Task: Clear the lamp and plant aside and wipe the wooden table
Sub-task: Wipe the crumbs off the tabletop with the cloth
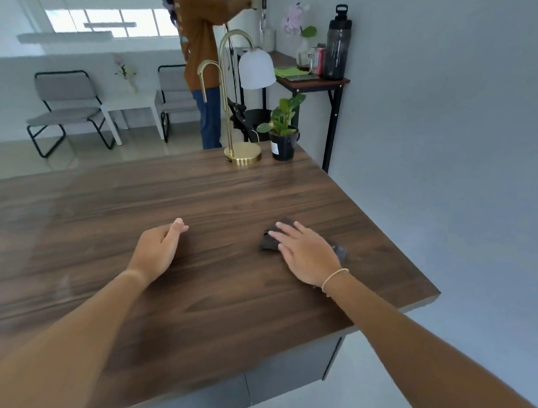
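Lamp (245, 110), plant (282, 127), cloth (270, 241): one each.

- The table (201, 182) was dark wood grain with a soft sheen.
- The lamp (243, 153) was polished brass-coloured metal with a matt white shade.
- The cloth (270, 242) was dark and matt.

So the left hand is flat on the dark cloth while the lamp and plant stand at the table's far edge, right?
Not quite: the head view shows the right hand flat on the dark cloth; the left hand rests on bare wood. The lamp and plant do stand at the table's far edge.
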